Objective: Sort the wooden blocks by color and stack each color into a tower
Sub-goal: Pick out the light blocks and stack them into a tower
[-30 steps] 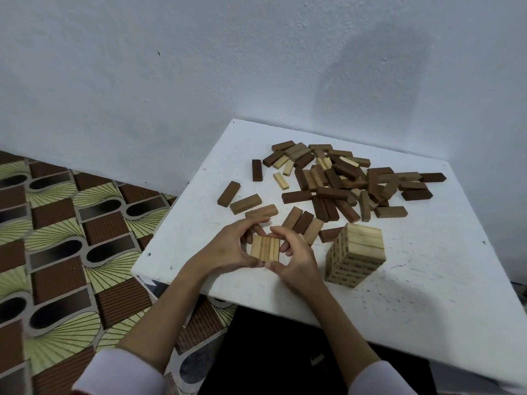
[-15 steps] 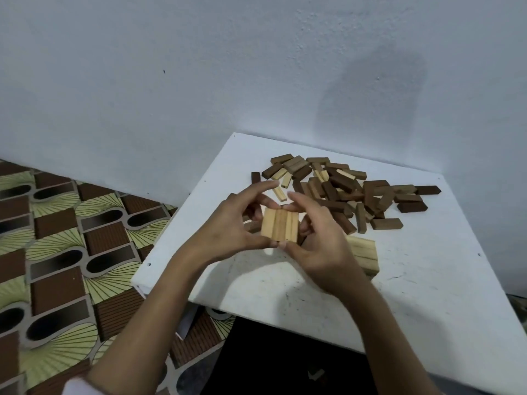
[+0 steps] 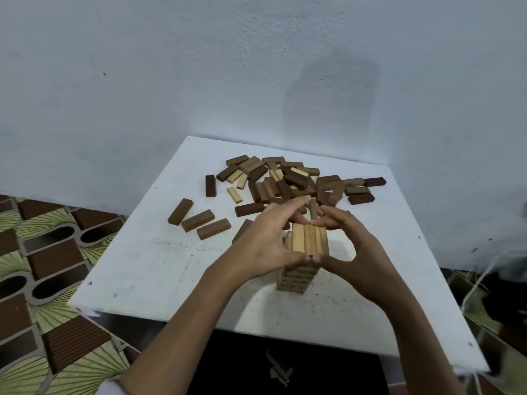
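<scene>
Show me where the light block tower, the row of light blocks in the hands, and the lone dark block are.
light block tower [image 3: 295, 279], head view, front side.
row of light blocks [image 3: 309, 241], head view, top face.
lone dark block [image 3: 210, 186], head view, top face.

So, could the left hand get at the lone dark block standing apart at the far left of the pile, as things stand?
Probably not right away: the left hand and right hand together hold a row of light blocks over the light tower. Once freed, the bare table leaves the way to the dark block open.

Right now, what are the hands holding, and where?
A row of light blocks, over the light tower; left hand and right hand pinch its ends.
</scene>
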### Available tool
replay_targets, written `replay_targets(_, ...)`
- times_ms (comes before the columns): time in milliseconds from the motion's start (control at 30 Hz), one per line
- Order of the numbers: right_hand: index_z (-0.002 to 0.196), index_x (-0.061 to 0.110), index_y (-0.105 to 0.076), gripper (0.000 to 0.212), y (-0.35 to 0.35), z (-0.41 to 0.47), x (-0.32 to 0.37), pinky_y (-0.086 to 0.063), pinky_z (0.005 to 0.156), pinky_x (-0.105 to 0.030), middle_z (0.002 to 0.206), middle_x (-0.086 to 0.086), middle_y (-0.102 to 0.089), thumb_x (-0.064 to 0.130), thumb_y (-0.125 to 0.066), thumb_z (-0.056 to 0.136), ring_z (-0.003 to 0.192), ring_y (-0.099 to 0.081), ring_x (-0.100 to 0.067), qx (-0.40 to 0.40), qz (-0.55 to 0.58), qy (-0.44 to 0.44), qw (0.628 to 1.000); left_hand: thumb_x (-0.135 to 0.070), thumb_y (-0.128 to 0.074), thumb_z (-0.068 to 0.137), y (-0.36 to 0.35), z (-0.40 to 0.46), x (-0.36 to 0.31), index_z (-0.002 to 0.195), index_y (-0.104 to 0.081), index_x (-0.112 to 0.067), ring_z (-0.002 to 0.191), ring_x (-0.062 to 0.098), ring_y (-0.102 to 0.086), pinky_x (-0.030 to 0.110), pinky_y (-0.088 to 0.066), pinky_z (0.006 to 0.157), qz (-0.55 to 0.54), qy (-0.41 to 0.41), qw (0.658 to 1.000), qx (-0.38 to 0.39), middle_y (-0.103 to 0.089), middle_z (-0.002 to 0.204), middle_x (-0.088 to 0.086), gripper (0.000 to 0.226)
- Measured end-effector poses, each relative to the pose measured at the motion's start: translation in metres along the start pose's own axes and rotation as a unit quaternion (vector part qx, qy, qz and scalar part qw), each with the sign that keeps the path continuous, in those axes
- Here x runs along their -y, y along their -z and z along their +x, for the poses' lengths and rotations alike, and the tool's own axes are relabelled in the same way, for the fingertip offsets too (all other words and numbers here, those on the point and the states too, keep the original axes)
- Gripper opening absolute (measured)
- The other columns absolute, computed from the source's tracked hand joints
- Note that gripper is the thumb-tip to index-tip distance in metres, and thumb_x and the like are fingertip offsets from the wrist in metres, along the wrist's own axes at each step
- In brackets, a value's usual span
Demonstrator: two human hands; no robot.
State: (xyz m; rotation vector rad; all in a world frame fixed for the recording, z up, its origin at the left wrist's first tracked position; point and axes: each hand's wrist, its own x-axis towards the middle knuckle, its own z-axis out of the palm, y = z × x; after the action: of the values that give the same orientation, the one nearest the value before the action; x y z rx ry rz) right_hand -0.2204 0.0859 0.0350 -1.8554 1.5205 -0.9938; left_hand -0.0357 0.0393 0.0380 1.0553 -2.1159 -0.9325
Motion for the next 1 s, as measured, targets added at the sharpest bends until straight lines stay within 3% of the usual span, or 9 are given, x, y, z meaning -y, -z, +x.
replay_targets(67, 0.134, 0.031, -0.04, 0.079, -0.001, 0.001, -0.007, -0.031, 0.088, 0.001, 0.111, 0.03, -0.058, 0.019, -0.082, 0.068, 0.116, -0.046, 0.005, 0.008, 0.002, -0.001, 1.0, -0.025, -0.082, 0.069, -0.002, 0.001, -0.001, 0.145, -0.03, -0.031, 0.114, 0.004, -0.041, 0.025, -0.038, 0.096, 0.009, 0.0, 1.0, 0.008, -0.051, 0.11, -0.021, 0.092)
replay_targets(167, 0.133, 0.034, -0.037, 0.079, -0.003, 0.003, -0.012, -0.027, 0.087, 0.003, 0.112, 0.03, -0.057, 0.022, -0.081, 0.068, 0.116, -0.045, 0.006, 0.012, -0.007, -0.003, 1.0, -0.023, -0.081, 0.07, -0.003, 0.0, 0.0, 0.144, -0.03, -0.03, 0.113, 0.0, -0.039, 0.023, -0.037, 0.095, 0.024, -0.003, 1.0, 0.008, -0.046, 0.105, -0.031, 0.09)
replay_targets(400, 0.131, 0.038, -0.032, 0.079, -0.009, 0.005, -0.015, -0.024, 0.084, 0.006, 0.109, 0.039, -0.046, 0.021, -0.08, 0.071, 0.111, -0.038, 0.017, 0.023, -0.018, -0.022, 0.999, -0.025, -0.08, 0.071, -0.005, 0.0, 0.006, 0.144, -0.03, -0.031, 0.113, 0.001, -0.039, 0.022, -0.036, 0.091, 0.04, 0.013, 0.999, 0.011, -0.053, 0.116, -0.014, 0.089)
replay_targets(533, 0.137, 0.035, -0.029, 0.084, -0.007, 0.004, -0.014, -0.026, 0.091, -0.004, 0.113, 0.04, -0.041, 0.023, -0.079, 0.071, 0.114, -0.037, 0.015, 0.034, -0.01, -0.032, 0.999, -0.026, -0.081, 0.07, -0.006, -0.001, 0.007, 0.144, -0.03, -0.032, 0.117, 0.004, -0.043, 0.017, -0.036, 0.095, 0.02, 0.022, 0.999, 0.014, -0.053, 0.119, -0.011, 0.09)
replay_targets(667, 0.136, 0.038, -0.024, 0.088, -0.006, 0.002, -0.016, -0.024, 0.085, 0.006, 0.114, 0.045, -0.032, 0.023, -0.08, 0.07, 0.109, -0.03, 0.029, 0.041, -0.006, -0.04, 0.998, -0.026, -0.082, 0.069, -0.006, -0.003, 0.006, 0.145, -0.027, -0.029, 0.12, 0.005, -0.043, 0.023, -0.036, 0.101, 0.014, 0.026, 0.999, 0.019, -0.051, 0.123, -0.01, 0.093)
replay_targets(867, 0.141, 0.033, -0.025, 0.088, -0.007, 0.001, -0.02, -0.021, 0.089, -0.002, 0.117, 0.038, -0.041, 0.022, -0.079, 0.072, 0.117, -0.035, 0.01, 0.043, -0.009, -0.049, 0.998, -0.021, -0.081, 0.071, -0.005, -0.006, 0.006, 0.144, -0.03, -0.026, 0.119, 0.005, -0.046, 0.02, -0.037, 0.1, 0.003, 0.027, 1.0, 0.009, -0.055, 0.119, -0.01, 0.09)
replay_targets(1000, 0.141, 0.032, -0.026, 0.087, -0.007, 0.0, -0.019, -0.023, 0.089, -0.001, 0.119, 0.029, -0.047, 0.019, -0.078, 0.073, 0.12, -0.039, 0.003, 0.047, -0.007, -0.05, 0.998, -0.019, -0.081, 0.071, -0.005, -0.006, 0.004, 0.145, -0.029, -0.024, 0.117, 0.005, -0.048, 0.027, -0.039, 0.103, 0.007, 0.024, 1.0, 0.017, -0.056, 0.117, -0.01, 0.09)
